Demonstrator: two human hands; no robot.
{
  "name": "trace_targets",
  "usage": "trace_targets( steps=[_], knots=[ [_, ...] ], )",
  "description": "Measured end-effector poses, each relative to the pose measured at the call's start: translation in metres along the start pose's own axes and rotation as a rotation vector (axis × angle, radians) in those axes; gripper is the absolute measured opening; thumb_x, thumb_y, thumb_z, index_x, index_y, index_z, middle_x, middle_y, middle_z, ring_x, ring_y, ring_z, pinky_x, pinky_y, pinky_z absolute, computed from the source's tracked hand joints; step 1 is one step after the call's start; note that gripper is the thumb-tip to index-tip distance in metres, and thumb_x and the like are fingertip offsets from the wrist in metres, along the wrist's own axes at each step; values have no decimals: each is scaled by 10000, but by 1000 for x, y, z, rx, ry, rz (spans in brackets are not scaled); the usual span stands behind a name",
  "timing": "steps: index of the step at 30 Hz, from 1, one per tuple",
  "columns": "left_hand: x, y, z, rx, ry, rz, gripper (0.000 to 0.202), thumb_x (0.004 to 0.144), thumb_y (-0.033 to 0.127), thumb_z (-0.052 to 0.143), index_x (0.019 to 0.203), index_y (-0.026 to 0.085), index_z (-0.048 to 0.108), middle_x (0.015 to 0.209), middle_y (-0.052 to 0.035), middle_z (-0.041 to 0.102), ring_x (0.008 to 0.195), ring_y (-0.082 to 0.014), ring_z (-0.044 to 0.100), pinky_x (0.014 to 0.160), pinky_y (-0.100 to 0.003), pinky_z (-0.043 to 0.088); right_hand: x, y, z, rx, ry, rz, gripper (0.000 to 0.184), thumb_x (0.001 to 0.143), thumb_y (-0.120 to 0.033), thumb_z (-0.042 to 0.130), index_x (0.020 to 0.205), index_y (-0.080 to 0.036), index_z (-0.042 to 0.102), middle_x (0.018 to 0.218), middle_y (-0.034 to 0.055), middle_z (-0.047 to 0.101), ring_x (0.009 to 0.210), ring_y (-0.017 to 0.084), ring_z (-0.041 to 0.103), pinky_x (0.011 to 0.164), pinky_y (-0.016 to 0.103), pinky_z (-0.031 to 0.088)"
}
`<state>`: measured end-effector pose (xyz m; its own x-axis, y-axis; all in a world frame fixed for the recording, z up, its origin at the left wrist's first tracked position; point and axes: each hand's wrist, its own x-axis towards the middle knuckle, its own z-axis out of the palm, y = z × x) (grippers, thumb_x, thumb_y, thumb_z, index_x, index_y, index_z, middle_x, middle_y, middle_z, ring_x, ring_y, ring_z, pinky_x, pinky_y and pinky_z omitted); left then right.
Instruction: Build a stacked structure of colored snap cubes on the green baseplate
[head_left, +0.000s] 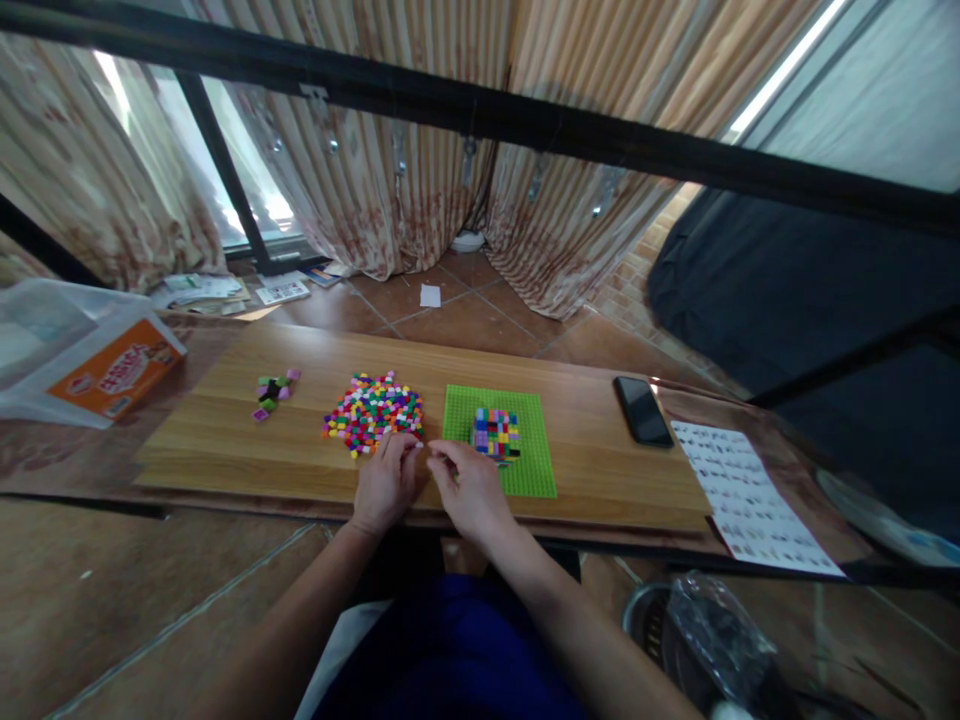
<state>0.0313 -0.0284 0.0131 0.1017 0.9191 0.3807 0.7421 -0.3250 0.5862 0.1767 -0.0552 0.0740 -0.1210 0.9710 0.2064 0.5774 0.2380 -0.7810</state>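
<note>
A heap of small multicoloured bricks [373, 411] lies on the wooden board [585, 470]. To its right sits a green baseplate [532, 440] with a block of coloured bricks [496, 432] pressed onto it. My left hand [386, 480] rests at the heap's near edge, fingers curled and touching the bricks. My right hand [469, 485] is beside it at the baseplate's near left corner, fingertips pinched together. Whatever either hand holds is too small to make out.
A small cluster of purple, green and black bricks [273, 392] lies at the board's left. A black phone [643, 410] and a printed sheet [750, 495] lie to the right. A plastic bag with an orange box [112, 375] sits at far left.
</note>
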Motion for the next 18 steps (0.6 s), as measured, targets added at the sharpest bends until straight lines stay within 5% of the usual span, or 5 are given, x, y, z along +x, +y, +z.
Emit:
trace_targets(
  steps=[8, 18],
  knots=[
    [-3, -5, 1, 5, 31, 59, 170, 937, 233, 401, 984, 193, 560, 937, -65, 615, 887, -177, 592, 791, -291, 491, 27, 11, 30, 96, 3, 177, 177, 851, -225, 588, 978, -170, 698, 911, 70, 738, 836, 199, 683, 822, 327, 528],
    [-4, -5, 2, 9, 63, 106, 137, 937, 229, 411, 957, 206, 545, 920, -53, 613, 848, -174, 593, 741, -283, 486, 24, 13, 37, 156, 72, 178, 161, 834, -160, 561, 871, -201, 712, 889, 35, 740, 837, 179, 675, 810, 301, 513]
  ],
)
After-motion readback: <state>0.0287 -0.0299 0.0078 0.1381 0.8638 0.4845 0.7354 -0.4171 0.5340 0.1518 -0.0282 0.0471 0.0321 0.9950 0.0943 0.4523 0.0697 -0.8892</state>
